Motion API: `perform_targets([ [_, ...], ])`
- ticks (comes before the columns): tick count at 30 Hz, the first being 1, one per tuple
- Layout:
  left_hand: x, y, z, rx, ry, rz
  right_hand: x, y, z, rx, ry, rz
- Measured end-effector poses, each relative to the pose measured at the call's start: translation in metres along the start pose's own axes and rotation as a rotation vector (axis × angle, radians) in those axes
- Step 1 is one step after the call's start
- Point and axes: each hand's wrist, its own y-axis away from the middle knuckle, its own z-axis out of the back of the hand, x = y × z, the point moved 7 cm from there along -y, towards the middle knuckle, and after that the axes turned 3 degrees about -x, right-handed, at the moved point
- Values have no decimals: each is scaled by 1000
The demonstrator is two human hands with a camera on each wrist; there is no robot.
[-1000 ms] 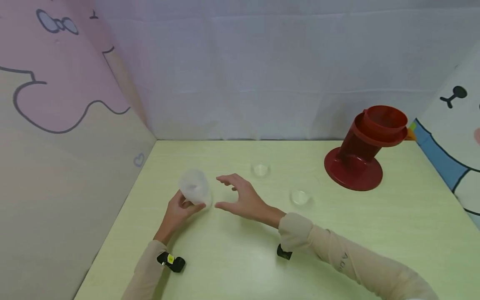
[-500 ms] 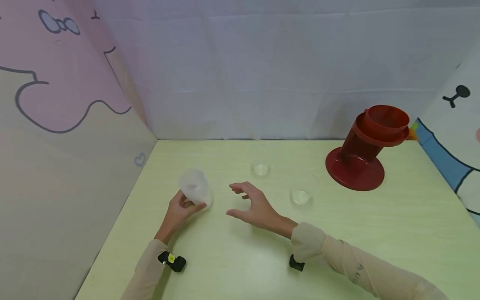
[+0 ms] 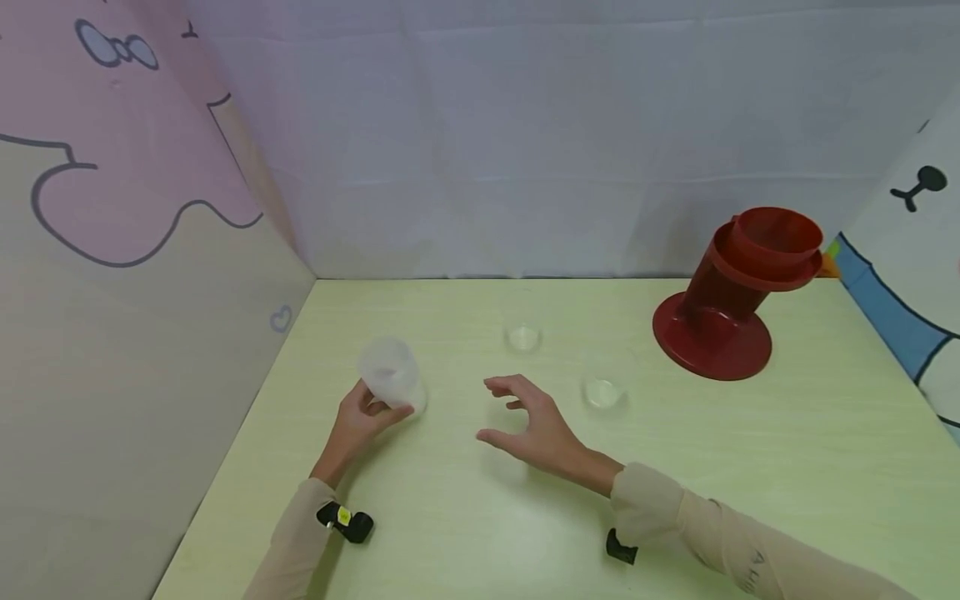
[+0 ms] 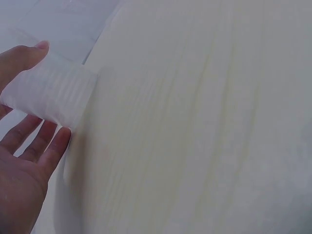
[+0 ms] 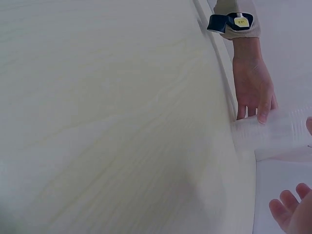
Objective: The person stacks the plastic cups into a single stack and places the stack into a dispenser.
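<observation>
My left hand [image 3: 360,421] holds a whitish, translucent plastic cup [image 3: 391,371] at the left of the table, thumb on one side and fingers on the other. Ribs run along the wall of this cup [image 4: 61,90] in the left wrist view. To the right of it, my right hand [image 3: 536,425] hovers over the table with thumb and fingers spread apart, nothing between them. Two clear cups stand beyond the right hand: one clear cup [image 3: 522,337] farther back, another clear cup [image 3: 603,392] nearer, just past its wrist.
A dark red stand [image 3: 712,333] with a round base and a wide upper rim is at the back right. In its top sits a red cup-like piece [image 3: 776,237]. Cloth walls border the pale table [image 3: 465,533] at the back and both sides.
My right hand has drawn away from the whitish cup, to the right and toward me, fingers still spread. The left hand and its cup have stayed in place.
</observation>
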Motion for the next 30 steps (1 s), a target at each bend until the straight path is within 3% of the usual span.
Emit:
perform_targets([
  [7,-20,7,-2,3,-11,14,-3,12,11,-31,-16,-12],
  [21,-21,8,-1,-3,-17,21,-15,36,32,-100,-27,-68],
  [30,-21,7,-2,5,0,23,-28,57,48,-195,-35,-136],
])
